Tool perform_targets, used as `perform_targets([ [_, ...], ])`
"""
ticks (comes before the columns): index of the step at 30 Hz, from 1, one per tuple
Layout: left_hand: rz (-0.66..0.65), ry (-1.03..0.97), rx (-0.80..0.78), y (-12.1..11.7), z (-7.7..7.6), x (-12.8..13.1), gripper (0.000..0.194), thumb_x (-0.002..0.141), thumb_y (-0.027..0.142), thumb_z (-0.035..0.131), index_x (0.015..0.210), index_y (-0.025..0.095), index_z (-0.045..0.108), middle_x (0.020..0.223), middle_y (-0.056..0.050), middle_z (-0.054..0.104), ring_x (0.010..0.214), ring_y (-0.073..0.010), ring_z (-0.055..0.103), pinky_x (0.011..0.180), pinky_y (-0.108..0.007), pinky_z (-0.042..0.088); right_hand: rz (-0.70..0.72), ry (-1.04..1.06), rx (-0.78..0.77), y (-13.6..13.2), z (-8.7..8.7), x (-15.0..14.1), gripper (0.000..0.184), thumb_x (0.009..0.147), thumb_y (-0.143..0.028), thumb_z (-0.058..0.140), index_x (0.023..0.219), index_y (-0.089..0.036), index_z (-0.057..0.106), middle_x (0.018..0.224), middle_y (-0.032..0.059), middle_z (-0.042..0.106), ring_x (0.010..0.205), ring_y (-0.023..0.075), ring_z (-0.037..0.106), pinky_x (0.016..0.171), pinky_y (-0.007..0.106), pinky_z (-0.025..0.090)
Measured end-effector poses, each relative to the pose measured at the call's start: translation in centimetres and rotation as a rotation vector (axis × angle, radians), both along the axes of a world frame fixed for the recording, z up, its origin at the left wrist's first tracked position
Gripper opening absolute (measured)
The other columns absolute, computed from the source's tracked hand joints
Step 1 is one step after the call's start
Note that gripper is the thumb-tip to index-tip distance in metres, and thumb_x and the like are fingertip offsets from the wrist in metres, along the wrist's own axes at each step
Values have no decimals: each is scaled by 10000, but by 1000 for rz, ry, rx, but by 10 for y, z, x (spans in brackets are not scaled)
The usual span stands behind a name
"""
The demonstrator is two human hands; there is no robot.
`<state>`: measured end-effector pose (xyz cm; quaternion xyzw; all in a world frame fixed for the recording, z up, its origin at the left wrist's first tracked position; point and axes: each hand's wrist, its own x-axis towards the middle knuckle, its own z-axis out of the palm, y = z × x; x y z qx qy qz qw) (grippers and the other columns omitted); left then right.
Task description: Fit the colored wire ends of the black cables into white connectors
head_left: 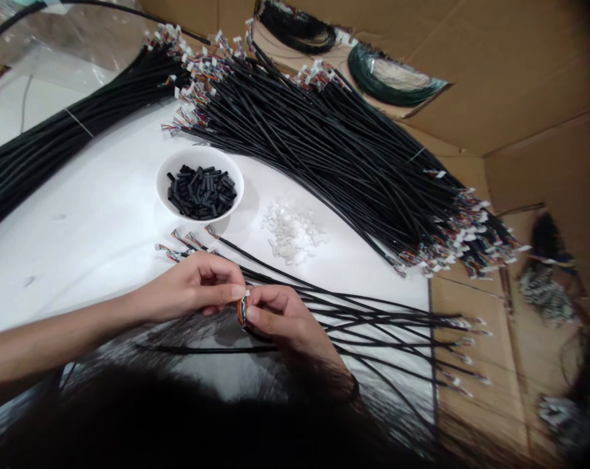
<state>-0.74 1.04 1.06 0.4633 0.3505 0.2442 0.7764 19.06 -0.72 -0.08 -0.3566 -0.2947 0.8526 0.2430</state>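
Ribbon wire [242, 311] ending in a white connector [246, 294] is pinched between the thumb and fingers of the right hand [280, 319], near the lower edge of the white tabletop [70, 254]. The left hand [190, 286] is curled nearly closed, its fingertips [236, 292] touching the connector from the left. Loose black cables [373, 319] are spread beneath and beyond the hands, their far ends carried over the tabletop's right edge onto brown cardboard [475, 384]. More cable ends with coloured wires [175, 244] are laid just above the left hand. Blurred dark hair [128, 417] covers the lower part of the view.

Open white surface is seen between the hands and the white bowl [199, 151], which is filled with short black sleeves [201, 192]. Small white plastic pieces [291, 233] are heaped directly on the tabletop, right of the bowl. A large fanned bundle of black cables [324, 143] is laid along the far side, and a second bundle [45, 143] runs off the left edge. A black wire coil [295, 29] and a green wire coil [383, 81] are placed on cardboard beyond.
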Motion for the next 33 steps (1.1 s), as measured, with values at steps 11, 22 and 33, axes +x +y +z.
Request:
perform_targets([
  [11, -12, -25, -12, 1, -3, 1, 270, 912, 321, 644, 753, 104, 654, 570, 35, 516, 478, -42, 411, 444, -129, 316, -18, 25, -19, -2, -1, -1, 298, 710, -376, 840, 695, -147, 649, 613, -35, 543, 526, 68, 381, 526, 229, 267],
  [22, -22, -46, -25, 1, -4, 1, 289, 902, 339, 641, 737, 103, 634, 555, 34, 504, 461, -47, 395, 431, -142, 284, -18, 30, -19, -2, 0, -1, 300, 730, -384, 820, 693, -144, 645, 624, -26, 545, 545, 75, 396, 534, 231, 267],
  [33, -33, -22, -10, 2, -3, 1, 287, 906, 340, 639, 739, 108, 638, 554, 37, 505, 464, -45, 398, 436, -142, 286, -16, 11, -74, -2, 0, 0, 304, 702, -381, 843, 710, -142, 655, 617, -27, 559, 524, 67, 393, 520, 225, 253],
])
